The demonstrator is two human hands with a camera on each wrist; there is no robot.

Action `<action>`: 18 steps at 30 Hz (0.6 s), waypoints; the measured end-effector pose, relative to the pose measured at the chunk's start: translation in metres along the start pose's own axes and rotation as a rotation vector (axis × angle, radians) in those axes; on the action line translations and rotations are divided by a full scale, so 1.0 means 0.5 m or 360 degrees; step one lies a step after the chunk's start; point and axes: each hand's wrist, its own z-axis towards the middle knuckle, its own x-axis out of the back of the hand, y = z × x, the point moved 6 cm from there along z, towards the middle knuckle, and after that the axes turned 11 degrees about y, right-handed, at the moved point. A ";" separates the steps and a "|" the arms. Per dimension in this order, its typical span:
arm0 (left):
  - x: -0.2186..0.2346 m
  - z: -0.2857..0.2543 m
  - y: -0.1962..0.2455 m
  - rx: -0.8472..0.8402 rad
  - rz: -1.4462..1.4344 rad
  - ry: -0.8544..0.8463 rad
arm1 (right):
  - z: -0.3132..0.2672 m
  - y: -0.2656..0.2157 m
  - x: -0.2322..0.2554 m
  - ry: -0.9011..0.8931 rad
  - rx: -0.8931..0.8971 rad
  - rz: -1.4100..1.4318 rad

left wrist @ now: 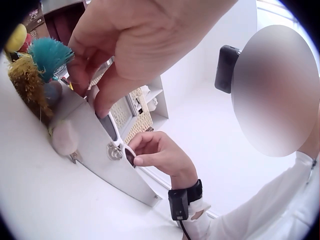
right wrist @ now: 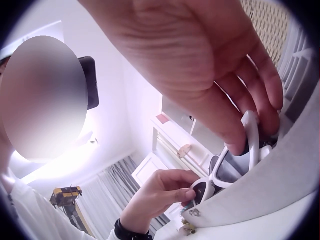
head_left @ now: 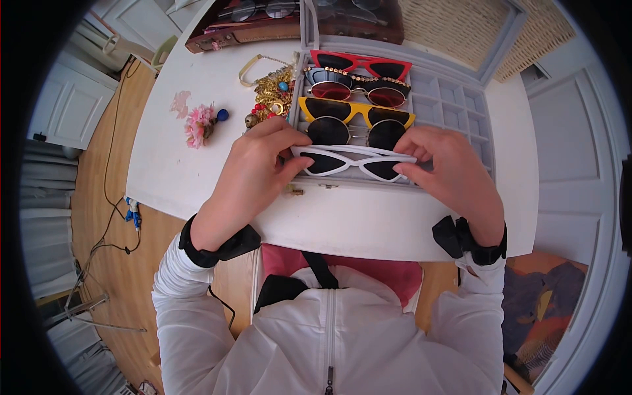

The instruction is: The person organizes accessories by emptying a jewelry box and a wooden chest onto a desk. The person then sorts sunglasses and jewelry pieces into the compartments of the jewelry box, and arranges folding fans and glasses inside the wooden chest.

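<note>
White cat-eye sunglasses [head_left: 322, 164] lie across the front row of a grey compartment box [head_left: 484, 148]. My left hand [head_left: 257, 161] pinches their left end between thumb and fingers. At the other end, my right hand [head_left: 447, 164] grips the frame the same way. The right wrist view has the white frame [right wrist: 252, 142] close above the box wall, its right end between thumb and fingers. Directly behind are round dark sunglasses [head_left: 327, 131], then yellow ones [head_left: 329, 108], round red-tinted ones [head_left: 387, 97], a gold-studded pair [head_left: 322, 78] and red ones [head_left: 387, 69].
Small square compartments [head_left: 454, 95] fill the box's right side, and its lid [head_left: 497, 49] stands raised behind. Gold jewelry [head_left: 273, 89] is heaped left of the box, near a pink flower ornament [head_left: 197, 125]. A brown case [head_left: 227, 33] with glasses sits at the back.
</note>
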 end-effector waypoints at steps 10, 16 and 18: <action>0.110 0.025 -0.038 0.0002 0.0188 0.0437 | -0.003 0.012 0.042 0.0335 -0.0062 0.0203; 0.151 0.143 -0.140 -0.0240 0.0693 0.0260 | 0.000 0.002 0.068 0.0452 -0.0170 0.0356; 0.110 0.169 -0.172 -0.0292 0.0792 0.0144 | 0.002 0.006 0.067 0.0478 -0.0116 0.0381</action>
